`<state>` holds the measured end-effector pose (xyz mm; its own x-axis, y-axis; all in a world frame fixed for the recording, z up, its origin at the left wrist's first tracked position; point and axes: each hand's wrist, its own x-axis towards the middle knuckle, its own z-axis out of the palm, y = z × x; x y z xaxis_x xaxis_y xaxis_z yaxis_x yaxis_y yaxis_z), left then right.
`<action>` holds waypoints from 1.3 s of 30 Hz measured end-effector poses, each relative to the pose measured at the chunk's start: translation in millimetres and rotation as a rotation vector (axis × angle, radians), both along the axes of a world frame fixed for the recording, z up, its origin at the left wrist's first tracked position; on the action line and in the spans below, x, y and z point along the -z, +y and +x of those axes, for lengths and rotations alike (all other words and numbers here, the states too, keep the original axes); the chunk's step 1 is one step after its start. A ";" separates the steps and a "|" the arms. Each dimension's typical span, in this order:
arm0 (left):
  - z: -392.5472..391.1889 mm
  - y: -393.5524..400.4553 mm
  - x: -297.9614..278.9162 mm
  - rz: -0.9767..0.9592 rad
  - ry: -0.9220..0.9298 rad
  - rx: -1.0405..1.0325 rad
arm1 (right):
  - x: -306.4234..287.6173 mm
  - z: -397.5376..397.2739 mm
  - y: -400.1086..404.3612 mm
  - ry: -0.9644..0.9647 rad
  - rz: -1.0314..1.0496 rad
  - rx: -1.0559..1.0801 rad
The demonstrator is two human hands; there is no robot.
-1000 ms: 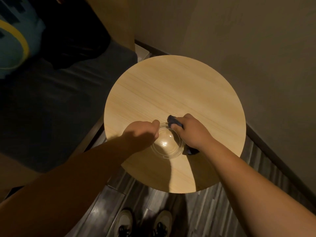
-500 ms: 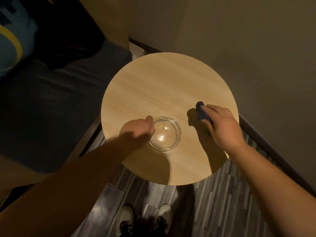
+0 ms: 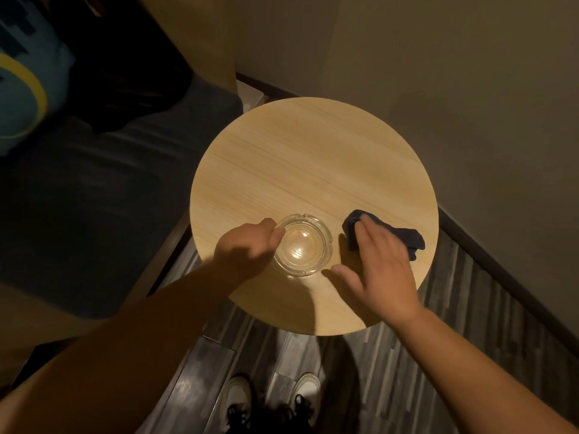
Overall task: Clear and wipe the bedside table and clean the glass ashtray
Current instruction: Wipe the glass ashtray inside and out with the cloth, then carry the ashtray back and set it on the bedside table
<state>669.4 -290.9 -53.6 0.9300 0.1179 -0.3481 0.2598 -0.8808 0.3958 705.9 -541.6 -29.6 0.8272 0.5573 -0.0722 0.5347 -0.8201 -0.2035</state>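
Observation:
A clear glass ashtray stands on the round wooden bedside table, near its front edge. My left hand grips the ashtray's left rim with curled fingers. My right hand lies flat on the tabletop just right of the ashtray, fingers stretched out, pressing down a dark blue cloth. The cloth sticks out past my fingertips and to the right of my hand. Nothing else sits on the tabletop.
A dark bed borders the table on the left, with a teal and yellow cushion at its far end. A beige wall runs close behind and right. My shoes stand on grey plank flooring below.
My right hand took the cloth off the ashtray, swung right, and now rests flat on the tabletop beside the ashtray. My left hand stayed on the ashtray's rim.

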 end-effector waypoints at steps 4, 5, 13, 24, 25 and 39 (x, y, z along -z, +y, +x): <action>-16.5 14.7 1.0 0.022 -0.388 0.227 | 6.1 -30.4 24.2 0.098 0.114 0.011; -18.4 19.5 3.1 -0.061 -0.383 0.223 | 10.1 -34.1 28.0 0.128 0.137 0.026; -7.1 29.1 25.1 0.021 -0.219 0.436 | 31.8 -35.6 36.4 0.157 0.184 0.159; 3.7 25.9 51.9 0.010 -0.237 0.408 | 45.5 -28.7 39.8 0.136 0.247 0.208; 4.2 25.7 53.2 0.002 -0.231 0.403 | 46.1 -28.3 40.1 0.134 0.252 0.209; -9.9 20.4 -6.2 -0.279 -0.194 0.209 | 12.9 -18.8 47.3 0.258 0.371 0.195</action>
